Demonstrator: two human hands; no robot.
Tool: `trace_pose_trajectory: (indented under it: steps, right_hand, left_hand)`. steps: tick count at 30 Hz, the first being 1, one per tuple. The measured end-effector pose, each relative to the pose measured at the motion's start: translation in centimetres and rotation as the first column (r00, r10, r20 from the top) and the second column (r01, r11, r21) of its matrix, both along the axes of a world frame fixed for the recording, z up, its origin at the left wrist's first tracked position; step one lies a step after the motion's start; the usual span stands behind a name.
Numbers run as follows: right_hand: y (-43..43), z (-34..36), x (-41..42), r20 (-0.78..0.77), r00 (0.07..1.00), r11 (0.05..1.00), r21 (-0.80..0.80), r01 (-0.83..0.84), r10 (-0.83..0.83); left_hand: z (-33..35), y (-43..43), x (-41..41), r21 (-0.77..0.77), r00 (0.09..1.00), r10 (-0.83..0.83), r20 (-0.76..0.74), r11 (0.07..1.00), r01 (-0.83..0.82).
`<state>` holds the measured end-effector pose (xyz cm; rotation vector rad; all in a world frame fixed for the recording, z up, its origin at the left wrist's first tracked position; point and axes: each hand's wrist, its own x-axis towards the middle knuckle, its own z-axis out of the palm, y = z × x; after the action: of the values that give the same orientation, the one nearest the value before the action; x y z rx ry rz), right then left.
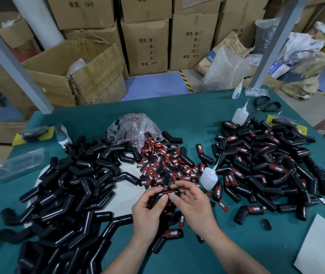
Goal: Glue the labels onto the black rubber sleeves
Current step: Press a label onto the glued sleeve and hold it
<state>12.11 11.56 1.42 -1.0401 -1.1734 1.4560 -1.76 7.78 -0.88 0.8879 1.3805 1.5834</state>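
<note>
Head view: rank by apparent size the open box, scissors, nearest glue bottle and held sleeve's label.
Largest: open box.
Then scissors and glue bottle: they look about alike and the bottle is nearer, so unranked.
Smallest: label.

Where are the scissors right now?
In the head view, the black-handled scissors lie on the green table's far right, just right of a white glue bottle and behind the pile of labelled sleeves.

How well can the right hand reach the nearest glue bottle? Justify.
Probably yes: the glue bottle stands just beyond the right hand, with only flat labels between. But that hand and the left hand both hold a sleeve, so it must let go first.
</note>
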Motion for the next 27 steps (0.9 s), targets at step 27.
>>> trace_pose_trajectory:
  steps: [27]
  right_hand:
    - [0.7, -0.3, 1.2, 0.504, 0.852, 0.735, 0.631, -0.25, -0.143]
  left_hand:
    - [0.6, -0.3, 0.2, 0.054, 0.998, 0.011, -0.056, 0.999, -0.008]
